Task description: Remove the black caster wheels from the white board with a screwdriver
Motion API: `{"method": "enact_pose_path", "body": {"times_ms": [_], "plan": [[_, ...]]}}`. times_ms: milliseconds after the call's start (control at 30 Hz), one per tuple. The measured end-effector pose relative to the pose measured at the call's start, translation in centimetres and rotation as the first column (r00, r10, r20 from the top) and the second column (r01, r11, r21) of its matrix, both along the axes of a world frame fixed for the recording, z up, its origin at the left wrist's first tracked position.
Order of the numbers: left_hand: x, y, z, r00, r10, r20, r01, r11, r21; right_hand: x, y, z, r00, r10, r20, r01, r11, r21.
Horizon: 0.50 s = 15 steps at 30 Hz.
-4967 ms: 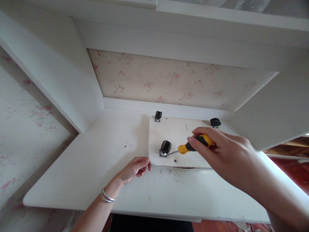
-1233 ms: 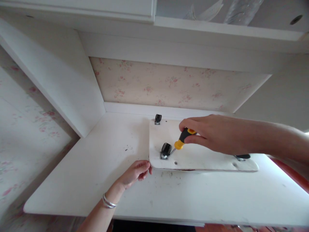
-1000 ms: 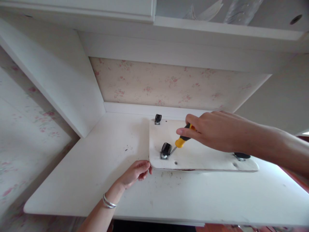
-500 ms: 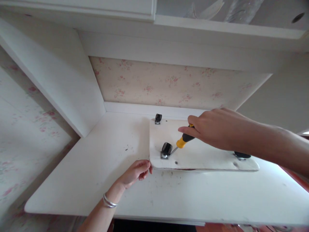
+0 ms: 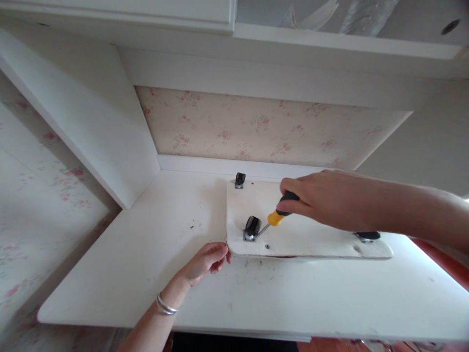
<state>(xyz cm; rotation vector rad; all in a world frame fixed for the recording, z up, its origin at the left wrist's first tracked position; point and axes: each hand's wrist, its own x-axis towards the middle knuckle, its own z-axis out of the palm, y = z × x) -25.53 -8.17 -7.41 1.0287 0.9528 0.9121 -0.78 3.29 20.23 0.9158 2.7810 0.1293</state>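
in the head view, right of centre, the right hand (image 5: 317,200) grips a yellow-and-black screwdriver (image 5: 275,218), its shaft slanting down-left to the base of a black caster (image 5: 252,226) just below the frame's middle. the left hand (image 5: 207,259), lower left of centre, has curled fingers at the corner of the white board (image 5: 308,239); whether it grips is unclear.

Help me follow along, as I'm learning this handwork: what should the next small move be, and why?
Probably a small twist of the screwdriver by the right hand, though the view doesn't show which way: its shaft slants down to the base of the front-left caster, and the left hand sits at the near-left corner of the board, placed to steady it.
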Motion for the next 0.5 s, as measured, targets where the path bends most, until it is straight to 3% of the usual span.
{"method": "enact_pose_path", "body": {"times_ms": [100,233,333,400,500], "plan": [[0.0,0.0,0.1,1.0,-0.005,0.001,0.005,1.0,-0.002,0.3,-0.2,0.2,0.994,0.071,-0.079,-0.084,0.982,-0.172],[0.0,0.0,0.2,1.0,-0.004,0.004,0.004,1.0,-0.002,0.1,0.0,-1.1,0.986,0.024,-0.163,-0.03,0.999,-0.037],[0.0,0.0,0.2,1.0,0.0,0.005,0.0,1.0,-0.003,-0.2,0.4,-1.9,0.983,0.077,-0.164,-0.067,0.996,0.064],[0.0,0.0,0.3,1.0,-0.002,0.003,0.002,1.0,-0.007,-0.2,0.4,-1.8,0.975,0.139,-0.172,-0.139,0.99,0.012],[0.0,0.1,0.2,1.0,-0.001,0.003,0.001,1.0,-0.007,-0.3,-0.2,-0.8,0.969,0.138,-0.207,-0.176,0.968,-0.18]]}}
